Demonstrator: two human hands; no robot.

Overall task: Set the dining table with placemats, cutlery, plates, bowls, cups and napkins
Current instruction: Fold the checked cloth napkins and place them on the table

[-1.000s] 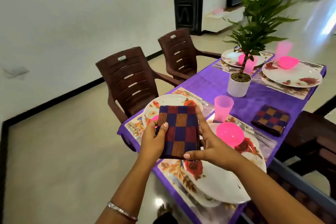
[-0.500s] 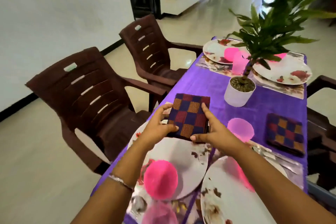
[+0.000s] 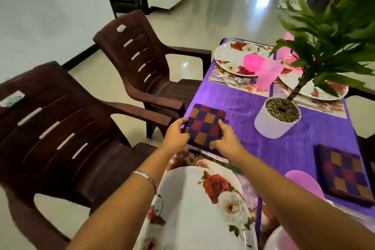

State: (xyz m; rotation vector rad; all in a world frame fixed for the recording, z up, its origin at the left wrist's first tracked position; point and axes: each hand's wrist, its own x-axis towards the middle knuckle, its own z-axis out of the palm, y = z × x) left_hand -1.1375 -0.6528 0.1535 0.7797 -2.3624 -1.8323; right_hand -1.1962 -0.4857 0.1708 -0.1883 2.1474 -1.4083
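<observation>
- We are laying a folded checked napkin on the purple tablecloth, beyond the near floral plate.
- Next, we judge, comes letting go and squaring it.
- Both arms reach forward; left hand and right hand pinch its side edges.

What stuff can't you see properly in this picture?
- Head view, cutlery by the far plate: too small and blurred to tell forks from spoons.
- Second far plate: mostly hidden behind the plant leaves.
- Near cup: partly covered by the right forearm.
- Napkin under the left hand and right hand: its near edge is hidden by fingers.
- Near plate: cut off by the bottom edge.
</observation>
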